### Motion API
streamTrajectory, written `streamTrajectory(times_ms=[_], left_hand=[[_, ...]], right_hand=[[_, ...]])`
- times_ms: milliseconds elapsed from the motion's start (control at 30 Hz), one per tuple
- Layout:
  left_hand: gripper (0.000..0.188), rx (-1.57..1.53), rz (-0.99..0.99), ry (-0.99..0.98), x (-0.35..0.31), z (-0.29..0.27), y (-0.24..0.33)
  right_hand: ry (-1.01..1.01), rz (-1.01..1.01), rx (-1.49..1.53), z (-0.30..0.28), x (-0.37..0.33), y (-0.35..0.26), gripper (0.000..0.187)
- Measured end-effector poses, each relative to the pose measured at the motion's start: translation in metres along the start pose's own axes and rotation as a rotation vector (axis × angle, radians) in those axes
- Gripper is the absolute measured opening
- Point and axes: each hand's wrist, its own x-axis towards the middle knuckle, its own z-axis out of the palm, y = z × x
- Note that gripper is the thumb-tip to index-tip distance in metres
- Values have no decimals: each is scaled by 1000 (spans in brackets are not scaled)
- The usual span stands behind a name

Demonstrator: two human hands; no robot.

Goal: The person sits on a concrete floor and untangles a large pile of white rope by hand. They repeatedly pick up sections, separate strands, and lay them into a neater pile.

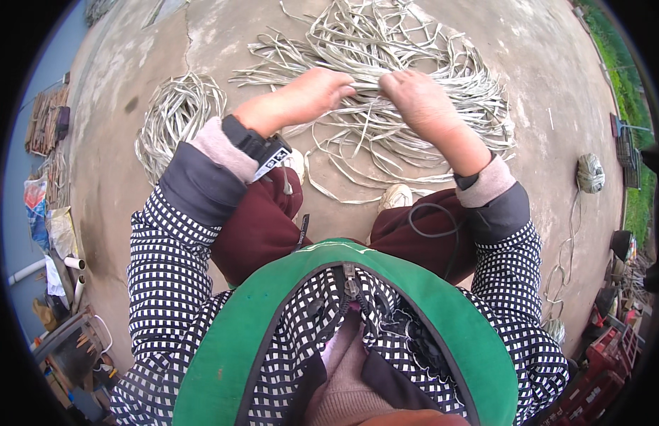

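Well, from my end I'm looking down at a stained concrete floor (109,241), which is spreading under everything. The person is squatting on it, wearing a black-and-white checked jacket (173,277), maroon trousers (247,227) and a green apron (226,341). Just ahead of the shoes, a big tangled heap of pale strips (464,99) is lying loose, some of its ends trailing back toward the feet. A smaller bundle (174,117) of similar strips is resting to the left, beside the left forearm. Out to the right, a wound ball (591,174) is sitting apart, its line snaking back along the floor. My left hand (316,91) and right hand (420,103) are hovering close together over the heap. Both sets of fingers are clenching on pale strips; how many, I can't tell. A dark band (240,136) is circling my left wrist.
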Motion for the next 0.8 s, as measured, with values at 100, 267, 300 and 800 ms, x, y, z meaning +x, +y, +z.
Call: streamTrajectory(times_ms=[100, 267, 300, 800], left_hand=[[21, -110, -102, -3, -5, -8, -9], [21, -209, -10, -42, -3, 9, 4], [20, -194, -44, -12, -3, 8, 6], [21, 29, -63, 100, -8, -26, -28]], right_hand=[[-89, 135, -109, -5, -6, 13, 7], [1, -86, -16, 3, -5, -2, 9], [-21, -34, -16, 2, -5, -1, 9], [-46, 192, 131, -10, -19, 36, 10]])
